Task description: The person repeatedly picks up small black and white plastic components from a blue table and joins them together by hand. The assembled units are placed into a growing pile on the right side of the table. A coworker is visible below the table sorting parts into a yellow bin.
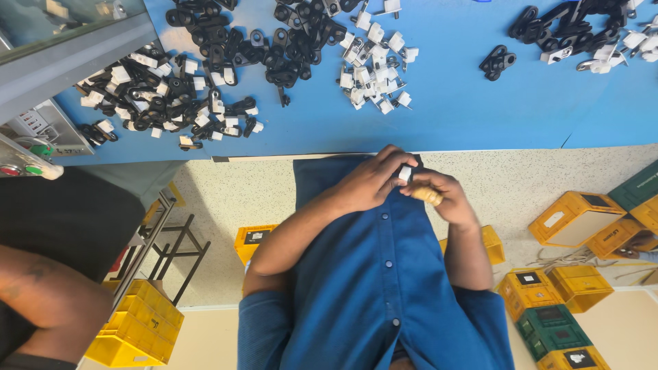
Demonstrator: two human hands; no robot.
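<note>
My left hand (370, 182) and my right hand (445, 197) meet in front of my blue shirt, just below the edge of the blue table (466, 116). Together they pinch a small white plastic clip (405, 173), with a bit of a black part showing beside it. A tan wrap (429, 196) covers one finger of my right hand. On the table lie a pile of white clips (375, 72), a pile of black brackets (274, 41), and a mixed heap of joined black and white pieces (164, 96) at the left.
A lone black bracket (497, 62) and another black and white heap (589, 31) lie at the table's right. A grey machine with coloured buttons (31, 147) stands at the left. Another person's arm (41, 294) is at the lower left. Yellow and green crates (555, 308) sit on the floor.
</note>
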